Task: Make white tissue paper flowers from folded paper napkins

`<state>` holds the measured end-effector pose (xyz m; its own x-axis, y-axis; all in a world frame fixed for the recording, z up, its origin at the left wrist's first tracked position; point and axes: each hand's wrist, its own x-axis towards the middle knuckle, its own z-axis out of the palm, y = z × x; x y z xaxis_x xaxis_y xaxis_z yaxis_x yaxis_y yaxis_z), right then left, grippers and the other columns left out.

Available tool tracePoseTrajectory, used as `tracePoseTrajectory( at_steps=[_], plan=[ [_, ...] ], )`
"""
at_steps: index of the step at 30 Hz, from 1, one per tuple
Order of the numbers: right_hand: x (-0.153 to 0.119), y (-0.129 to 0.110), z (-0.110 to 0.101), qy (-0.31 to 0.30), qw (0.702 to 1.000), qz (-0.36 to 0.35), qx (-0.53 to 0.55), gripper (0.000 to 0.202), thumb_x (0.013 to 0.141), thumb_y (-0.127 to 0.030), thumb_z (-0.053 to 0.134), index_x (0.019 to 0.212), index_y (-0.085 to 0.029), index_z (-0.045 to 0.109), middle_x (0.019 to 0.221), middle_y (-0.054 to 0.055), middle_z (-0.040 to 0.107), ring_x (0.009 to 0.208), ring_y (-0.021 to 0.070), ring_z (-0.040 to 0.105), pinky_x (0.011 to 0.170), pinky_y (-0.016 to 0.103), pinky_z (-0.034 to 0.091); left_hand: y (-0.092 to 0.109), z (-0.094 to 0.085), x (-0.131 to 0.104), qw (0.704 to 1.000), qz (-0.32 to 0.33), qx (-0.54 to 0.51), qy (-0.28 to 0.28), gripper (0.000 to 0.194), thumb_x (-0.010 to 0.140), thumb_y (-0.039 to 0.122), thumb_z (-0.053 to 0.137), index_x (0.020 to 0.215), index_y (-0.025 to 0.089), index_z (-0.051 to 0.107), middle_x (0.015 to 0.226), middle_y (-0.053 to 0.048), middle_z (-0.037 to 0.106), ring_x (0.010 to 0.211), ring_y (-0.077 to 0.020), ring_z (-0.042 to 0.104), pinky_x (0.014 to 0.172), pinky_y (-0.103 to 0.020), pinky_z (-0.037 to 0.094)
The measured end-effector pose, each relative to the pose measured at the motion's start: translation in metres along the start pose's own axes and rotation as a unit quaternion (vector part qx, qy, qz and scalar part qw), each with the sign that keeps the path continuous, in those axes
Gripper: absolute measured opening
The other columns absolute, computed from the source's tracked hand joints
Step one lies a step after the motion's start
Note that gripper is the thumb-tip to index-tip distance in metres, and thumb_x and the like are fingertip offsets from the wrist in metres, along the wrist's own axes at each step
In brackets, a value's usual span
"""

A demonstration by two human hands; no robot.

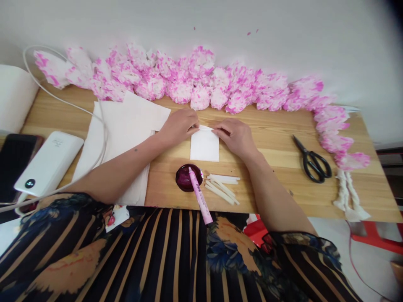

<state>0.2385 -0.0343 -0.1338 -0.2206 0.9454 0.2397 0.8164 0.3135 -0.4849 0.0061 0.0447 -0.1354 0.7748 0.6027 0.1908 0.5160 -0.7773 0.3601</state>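
Note:
A small white paper square (pixel 204 147), probably tissue, lies flat on the wooden table in front of me, its far edge folded into a narrow strip. My left hand (pixel 179 126) pinches the left end of that strip between thumb and fingers. At the right end, my right hand (pixel 234 136) grips the strip the same way. Close below the square sits a dark dish (pixel 184 178) with purple-red inside. A pink marker pen (pixel 200 197) leans across its rim. Several thin white sticks (pixel 222 188) lie beside the dish.
Pink-and-white paper flowers (pixel 179 79) line the wall side. White paper sheets (pixel 116 138) lie left, under my forearm. Black scissors (pixel 311 161) and twisted white paper strips (pixel 348 193) are right. A power bank (pixel 50 163), phone (pixel 17 161), paper roll (pixel 15 96) and white cable (pixel 66 102) occupy the left.

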Motion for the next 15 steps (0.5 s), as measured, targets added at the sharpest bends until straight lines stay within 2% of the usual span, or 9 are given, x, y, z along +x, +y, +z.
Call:
tracePoseTrajectory(
  at_steps=[15],
  plan=[
    [-0.0002, 0.0011, -0.0015, 0.012, 1.000, -0.016, -0.006, 0.023, 0.098, -0.033, 0.060, 0.102, -0.025, 0.081, 0.105, 0.007, 0.080, 0.099, 0.0267, 0.071, 0.084, 0.038, 0.052, -0.0017, -0.0016, -0.0033, 0.998, 0.039, 0.024, 0.033, 0.025, 0.094, 0.019, 0.048, 0.081, 0.015, 0.068, 0.091, -0.010, 0.073, 0.087, -0.0218, 0.063, 0.075, -0.033, 0.044]
  ],
)
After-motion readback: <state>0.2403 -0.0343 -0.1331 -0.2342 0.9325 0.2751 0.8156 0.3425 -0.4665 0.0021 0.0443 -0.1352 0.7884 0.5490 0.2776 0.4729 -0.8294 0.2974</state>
